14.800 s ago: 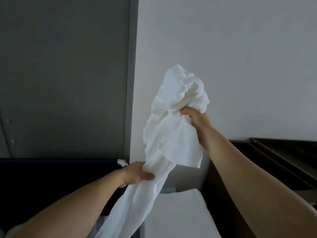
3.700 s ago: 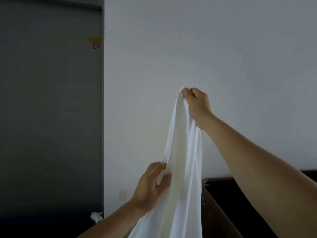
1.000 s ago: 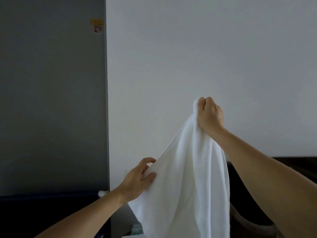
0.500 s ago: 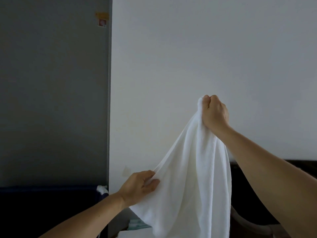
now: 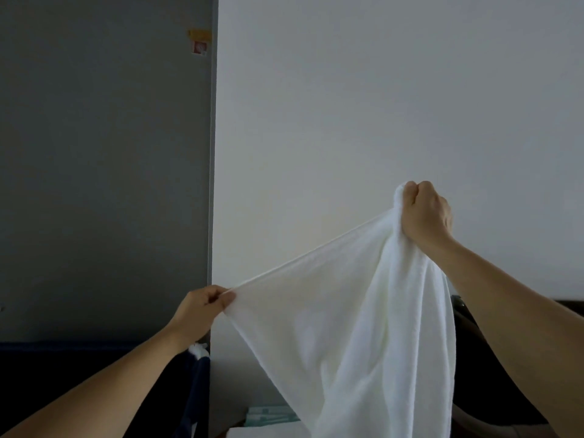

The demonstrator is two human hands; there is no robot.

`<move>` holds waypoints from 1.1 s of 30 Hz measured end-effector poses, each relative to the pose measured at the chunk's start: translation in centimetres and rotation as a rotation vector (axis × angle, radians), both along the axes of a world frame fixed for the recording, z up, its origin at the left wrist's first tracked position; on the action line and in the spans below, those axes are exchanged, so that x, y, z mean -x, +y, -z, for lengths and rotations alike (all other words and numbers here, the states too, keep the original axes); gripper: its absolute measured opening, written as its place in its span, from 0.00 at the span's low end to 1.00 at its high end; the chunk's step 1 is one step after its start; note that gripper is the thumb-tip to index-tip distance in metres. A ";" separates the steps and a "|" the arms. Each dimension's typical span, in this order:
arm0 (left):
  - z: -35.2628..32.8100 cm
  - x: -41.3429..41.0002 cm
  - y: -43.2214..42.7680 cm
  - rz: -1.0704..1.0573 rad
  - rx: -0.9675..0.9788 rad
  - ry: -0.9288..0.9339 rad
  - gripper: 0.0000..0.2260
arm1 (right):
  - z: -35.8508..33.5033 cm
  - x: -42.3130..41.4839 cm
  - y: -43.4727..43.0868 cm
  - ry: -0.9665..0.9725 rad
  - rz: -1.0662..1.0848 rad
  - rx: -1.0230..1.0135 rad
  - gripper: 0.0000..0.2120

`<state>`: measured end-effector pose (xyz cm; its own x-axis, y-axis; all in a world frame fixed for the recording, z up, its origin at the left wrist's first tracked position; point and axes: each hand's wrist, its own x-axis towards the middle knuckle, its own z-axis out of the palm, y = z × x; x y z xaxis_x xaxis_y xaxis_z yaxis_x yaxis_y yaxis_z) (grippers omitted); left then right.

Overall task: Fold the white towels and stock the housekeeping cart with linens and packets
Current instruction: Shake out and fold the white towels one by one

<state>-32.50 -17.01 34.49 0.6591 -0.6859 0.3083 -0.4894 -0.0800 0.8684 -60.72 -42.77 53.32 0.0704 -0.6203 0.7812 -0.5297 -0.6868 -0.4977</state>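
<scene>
I logged the left hand (image 5: 203,308) pinching one corner of the white towel (image 5: 344,317) low, the right hand (image 5: 425,213) fisted round a bunched end higher up. The soft terry hem ran taut between them, cloth sagging in folds below. Behind stood a flat pale wall (image 5: 379,105) and a matte grey panel (image 5: 104,153).

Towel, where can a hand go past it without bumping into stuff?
Above the white towel, the air is open between the left hand and right hand, in front of the pale wall. A narrow gap also shows between the left forearm and the towel's hanging side. Lower down is crowded: teal packets and dark blue cloth.
</scene>
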 end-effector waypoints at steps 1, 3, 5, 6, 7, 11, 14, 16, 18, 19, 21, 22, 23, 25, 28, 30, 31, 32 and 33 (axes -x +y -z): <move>-0.2 -0.1 -0.1 -0.024 0.050 0.047 0.07 | 0.1 0.0 0.0 0.000 0.001 -0.004 0.18; -0.8 -0.1 -0.6 -0.036 0.170 0.179 0.04 | 0.3 -0.1 -0.1 -0.015 0.002 -0.023 0.18; -1.6 -0.3 -0.9 -0.012 0.296 0.377 0.07 | 0.5 0.2 -0.4 -0.043 0.006 -0.055 0.18; -1.9 -0.5 -1.1 0.026 0.341 0.505 0.12 | 0.6 0.4 -0.7 -0.056 0.010 -0.069 0.18; -2.3 -0.6 -1.1 0.077 0.349 0.619 0.15 | 0.7 0.7 -0.9 -0.064 0.013 -0.080 0.18; -3.0 0.3 -1.1 0.174 0.189 0.810 0.14 | 1.5 1.2 -1.5 -0.077 0.020 -0.114 0.18; -4.1 0.9 -1.6 0.117 0.208 0.870 0.12 | 2.3 1.5 -1.9 -0.073 0.041 -0.134 0.18; -5.9 1.2 -2.4 0.060 0.220 0.886 0.10 | 3.0 1.7 -2.1 -0.026 0.069 -0.169 0.18; -7.9 2.2 -3.6 0.045 0.208 0.868 0.08 | 4.0 1.6 -1.9 0.057 0.080 -0.205 0.18; -8.9 3.1 -4.2 0.053 0.195 0.844 0.08 | 4.6 1.4 -1.5 0.093 0.071 -0.208 0.19; -10.1 5.2 -5.8 0.059 0.176 0.783 0.06 | 6.0 0.8 0.0 0.132 0.026 -0.202 0.20; -10.4 6.5 -6.7 0.047 0.173 0.745 0.05 | 6.8 0.4 1.0 0.151 -0.007 -0.197 0.20; -10.4 7.9 -7.6 0.032 0.172 0.703 0.04 | 7.5 -0.1 2.2 0.178 -0.046 -0.187 0.20; -10.0 10.9 -9.4 0.014 0.169 0.633 0.02 | 8.8 -1.2 4.4 0.233 -0.137 -0.153 0.20; -8.9 14.5 -11.4 0.033 0.170 0.541 0.06 | 10.1 -2.5 7.0 0.267 -0.245 -0.123 0.20; -8.3 15.9 -12.0 0.042 0.152 0.462 0.13 | 10.6 -2.8 7.9 0.282 -0.273 -0.123 0.21; -8.1 16.3 -12.0 0.039 0.148 0.440 0.14 | 10.8 -2.8 8.2 0.278 -0.285 -0.122 0.21; -7.8 16.5 -11.9 0.036 0.154 0.430 0.14 | 11.0 -2.6 8.4 0.273 -0.301 -0.115 0.22; -7.6 16.5 -11.7 0.038 0.165 0.427 0.12 | 11.2 -2.4 8.5 0.283 -0.319 -0.105 0.22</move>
<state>-48.99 -28.69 42.05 0.7262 -0.6767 0.1216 -0.0848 0.0874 0.9926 -58.34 -34.28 42.14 0.4736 -0.6078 0.6374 -0.4249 -0.7916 -0.4391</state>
